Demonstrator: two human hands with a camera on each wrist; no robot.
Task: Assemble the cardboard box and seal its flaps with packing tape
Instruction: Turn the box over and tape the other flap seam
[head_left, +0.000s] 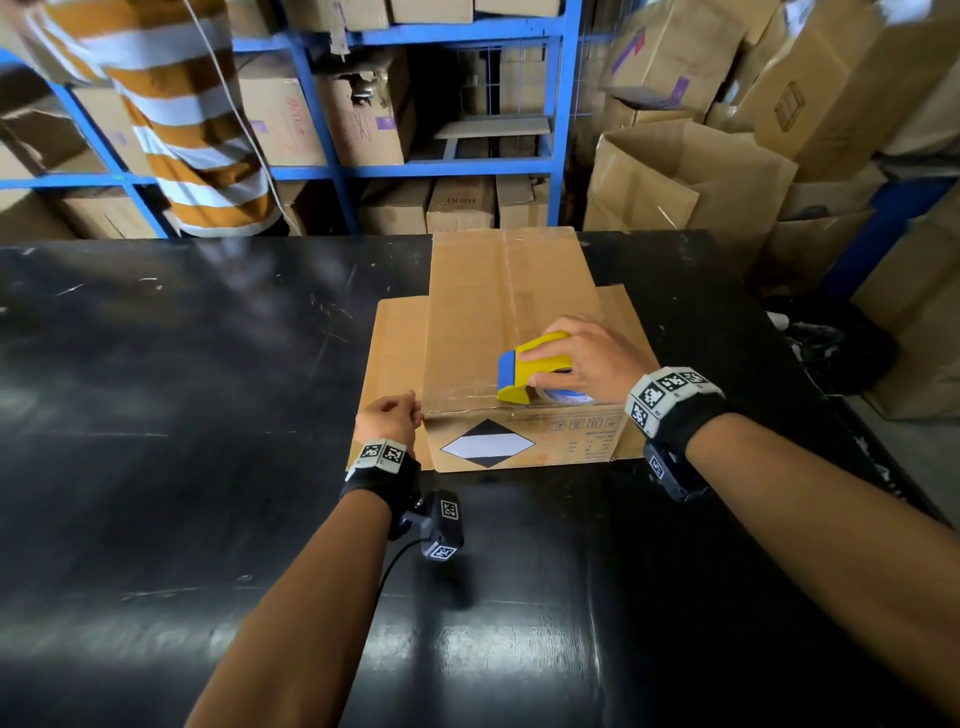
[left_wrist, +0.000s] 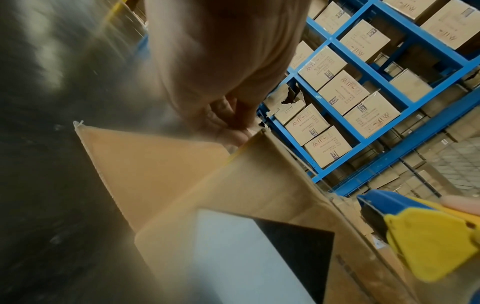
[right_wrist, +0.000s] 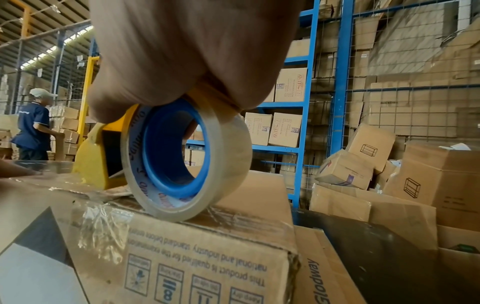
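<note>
The right hand has its grip closed around the yellow and blue tape dispenser, fingers over the top, thumb side low beside the roll. In my judgement it holds the tool from above so that the clear tape roll presses on the cardboard and the tape sticks while it runs along the near edge. The left hand has its fingers curled, and they pinch at the near left corner of the cardboard box; it probably anchors the loose end of the tape strip there, so the strip stays tight, but the wrist view is blurred and I cannot tell exactly what the fingertips hold.

The box stands on the black tabletop, near its far right part, with side flaps lying flat outward. Behind are blue shelves with cartons, and a person in a striped shirt stands at the far side.
</note>
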